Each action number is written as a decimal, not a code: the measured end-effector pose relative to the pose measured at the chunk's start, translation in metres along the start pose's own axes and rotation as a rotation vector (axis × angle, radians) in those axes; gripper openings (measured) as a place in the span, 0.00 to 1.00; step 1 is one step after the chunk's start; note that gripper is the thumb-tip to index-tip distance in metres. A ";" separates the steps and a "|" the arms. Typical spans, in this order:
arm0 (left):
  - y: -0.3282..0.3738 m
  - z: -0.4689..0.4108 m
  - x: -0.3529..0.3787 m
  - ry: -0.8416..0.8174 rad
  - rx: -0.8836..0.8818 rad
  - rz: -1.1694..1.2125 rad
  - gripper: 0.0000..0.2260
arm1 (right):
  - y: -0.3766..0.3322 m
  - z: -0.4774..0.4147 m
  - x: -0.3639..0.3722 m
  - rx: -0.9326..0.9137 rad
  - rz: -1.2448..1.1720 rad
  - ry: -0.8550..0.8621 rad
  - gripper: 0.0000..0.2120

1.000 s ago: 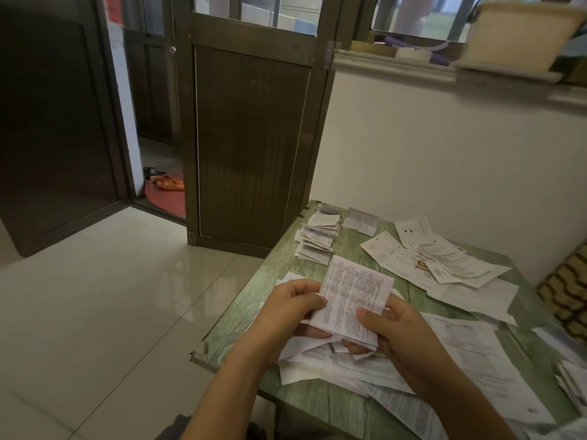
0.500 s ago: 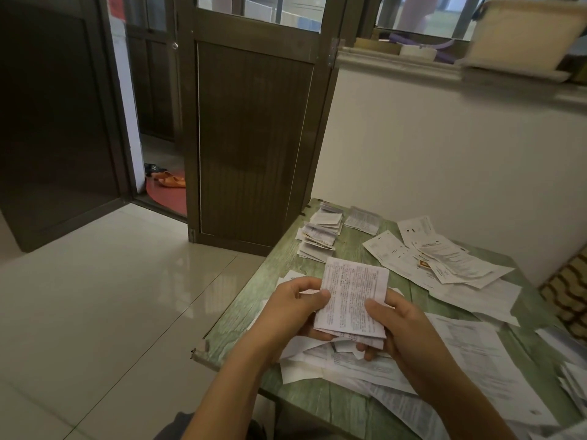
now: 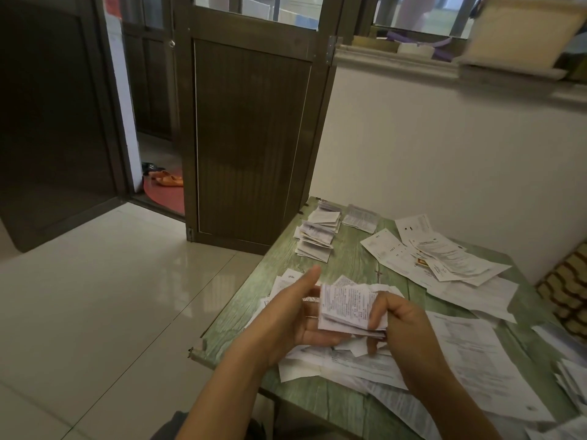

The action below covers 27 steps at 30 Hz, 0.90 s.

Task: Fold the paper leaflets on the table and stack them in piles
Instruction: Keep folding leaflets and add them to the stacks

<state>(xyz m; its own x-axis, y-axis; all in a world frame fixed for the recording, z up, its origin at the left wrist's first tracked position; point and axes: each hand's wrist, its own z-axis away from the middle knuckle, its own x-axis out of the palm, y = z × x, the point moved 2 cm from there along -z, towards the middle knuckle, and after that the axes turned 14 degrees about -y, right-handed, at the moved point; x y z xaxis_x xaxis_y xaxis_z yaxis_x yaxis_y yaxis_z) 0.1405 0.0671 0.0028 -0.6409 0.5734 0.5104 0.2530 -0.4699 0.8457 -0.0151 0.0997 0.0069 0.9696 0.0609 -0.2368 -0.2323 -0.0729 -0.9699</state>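
Note:
A small white leaflet point(image 3: 347, 308) with dense print, folded into a thick wad, hangs just above the green table point(image 3: 349, 258). My right hand point(image 3: 397, 325) pinches its right edge between thumb and fingers. My left hand point(image 3: 292, 309) cups it from below, thumb lifted and pointing up, fingers under the paper. A pile of folded leaflets point(image 3: 316, 236) stands at the table's far left corner, with one folded leaflet point(image 3: 360, 217) beside it. Unfolded sheets point(image 3: 441, 258) lie spread at the back right, and more sheets point(image 3: 473, 357) lie under and right of my hands.
A dark wooden door panel point(image 3: 251, 138) stands just beyond the table's far left corner. A white wall runs behind the table. The table's near left corner point(image 3: 198, 352) is chipped and borders a glossy tiled floor. A patterned cushion point(image 3: 568, 287) sits at the right edge.
The leaflet was held flat and upright; it is now folded over into a smaller wad. My left thumb has lifted off the paper. Both hands dropped slightly.

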 end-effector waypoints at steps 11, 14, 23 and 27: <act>-0.005 -0.002 -0.003 -0.019 0.066 -0.067 0.09 | -0.008 0.001 0.002 0.089 -0.152 -0.014 0.18; -0.003 -0.002 -0.005 0.042 0.120 -0.074 0.08 | -0.011 0.000 0.003 0.115 -0.157 -0.014 0.11; -0.004 -0.005 -0.002 0.088 0.090 -0.189 0.14 | -0.006 0.001 0.001 0.101 0.035 0.022 0.05; -0.005 -0.005 0.000 0.136 0.133 -0.339 0.15 | -0.003 0.001 0.001 0.088 -0.008 0.039 0.04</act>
<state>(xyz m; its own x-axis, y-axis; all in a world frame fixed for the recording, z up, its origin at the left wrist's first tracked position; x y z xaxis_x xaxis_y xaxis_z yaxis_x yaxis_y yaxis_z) 0.1357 0.0656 -0.0021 -0.7926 0.5825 0.1805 0.0963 -0.1728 0.9802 -0.0136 0.1005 0.0100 0.9733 0.0224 -0.2285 -0.2288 0.0154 -0.9733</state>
